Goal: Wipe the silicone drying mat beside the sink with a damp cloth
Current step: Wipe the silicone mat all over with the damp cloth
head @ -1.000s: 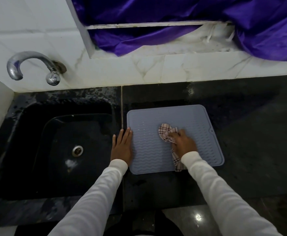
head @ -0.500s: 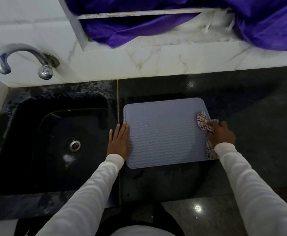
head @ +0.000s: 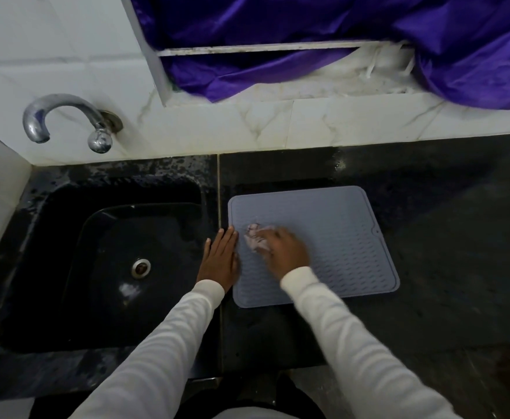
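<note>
A grey-blue silicone drying mat [head: 338, 237] with wavy ridges lies flat on the black counter, just right of the sink [head: 111, 267]. My right hand [head: 281, 251] holds a crumpled checked cloth [head: 255, 237] against the mat's left part; the hand and cloth are motion-blurred. My left hand [head: 221, 257] lies flat with straight fingers along the mat's left edge, on the counter strip between sink and mat. Most of the cloth is hidden under my right hand.
A chrome tap [head: 66, 119] sticks out of the white tiled wall above the black sink. Purple fabric [head: 308, 40] hangs over the ledge behind the counter. Dark counter [head: 444, 237] stretches to the right of the mat.
My right hand swept the cloth from the mat's middle to its right edge, then back across to the left part. The left hand stayed on the mat's left edge.
</note>
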Demonstrator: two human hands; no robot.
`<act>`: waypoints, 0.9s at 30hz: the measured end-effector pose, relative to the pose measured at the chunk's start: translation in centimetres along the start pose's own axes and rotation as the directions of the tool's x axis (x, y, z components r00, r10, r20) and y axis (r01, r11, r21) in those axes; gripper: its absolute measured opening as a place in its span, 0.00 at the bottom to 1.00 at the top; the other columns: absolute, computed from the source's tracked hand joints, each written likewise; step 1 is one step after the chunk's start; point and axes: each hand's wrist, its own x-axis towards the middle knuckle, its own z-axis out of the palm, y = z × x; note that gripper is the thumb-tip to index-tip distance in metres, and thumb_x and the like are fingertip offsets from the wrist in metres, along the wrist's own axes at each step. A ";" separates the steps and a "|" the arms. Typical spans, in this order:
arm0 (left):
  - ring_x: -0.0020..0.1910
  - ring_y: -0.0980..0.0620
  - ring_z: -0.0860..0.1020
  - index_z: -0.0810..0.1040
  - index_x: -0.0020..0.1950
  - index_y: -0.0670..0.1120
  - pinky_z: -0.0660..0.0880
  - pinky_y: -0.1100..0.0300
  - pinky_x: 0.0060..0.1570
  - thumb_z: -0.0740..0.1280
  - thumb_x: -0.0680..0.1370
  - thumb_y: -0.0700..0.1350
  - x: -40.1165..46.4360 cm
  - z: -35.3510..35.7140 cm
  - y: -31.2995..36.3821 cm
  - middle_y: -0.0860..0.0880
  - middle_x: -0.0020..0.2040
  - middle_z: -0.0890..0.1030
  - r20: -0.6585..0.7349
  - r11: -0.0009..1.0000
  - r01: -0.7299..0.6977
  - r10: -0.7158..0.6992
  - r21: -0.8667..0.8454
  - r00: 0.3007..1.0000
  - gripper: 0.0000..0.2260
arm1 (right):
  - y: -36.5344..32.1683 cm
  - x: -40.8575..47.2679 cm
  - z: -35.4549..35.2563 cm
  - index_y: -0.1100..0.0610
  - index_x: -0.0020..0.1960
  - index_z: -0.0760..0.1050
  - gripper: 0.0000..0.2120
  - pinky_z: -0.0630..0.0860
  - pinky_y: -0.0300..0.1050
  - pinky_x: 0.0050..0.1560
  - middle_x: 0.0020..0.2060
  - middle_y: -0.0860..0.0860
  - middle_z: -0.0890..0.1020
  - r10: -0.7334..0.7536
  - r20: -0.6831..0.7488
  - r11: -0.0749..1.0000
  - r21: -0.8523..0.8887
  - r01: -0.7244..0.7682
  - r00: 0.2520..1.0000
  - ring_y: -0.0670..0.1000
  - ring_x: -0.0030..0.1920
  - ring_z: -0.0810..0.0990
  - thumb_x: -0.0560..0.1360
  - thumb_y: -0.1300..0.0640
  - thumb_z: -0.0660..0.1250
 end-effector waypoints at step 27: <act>0.79 0.51 0.45 0.52 0.79 0.51 0.43 0.42 0.76 0.52 0.81 0.46 -0.1 0.2 0.0 0.53 0.80 0.50 0.004 0.989 0.024 -0.025 0.146 1.000 0.26 | 20.7 -2.2 -7.4 0.45 0.66 0.71 0.18 0.75 0.55 0.46 0.56 0.59 0.72 0.432 -0.032 0.870 -0.249 -0.425 0.901 0.65 0.45 0.80 0.76 0.52 0.62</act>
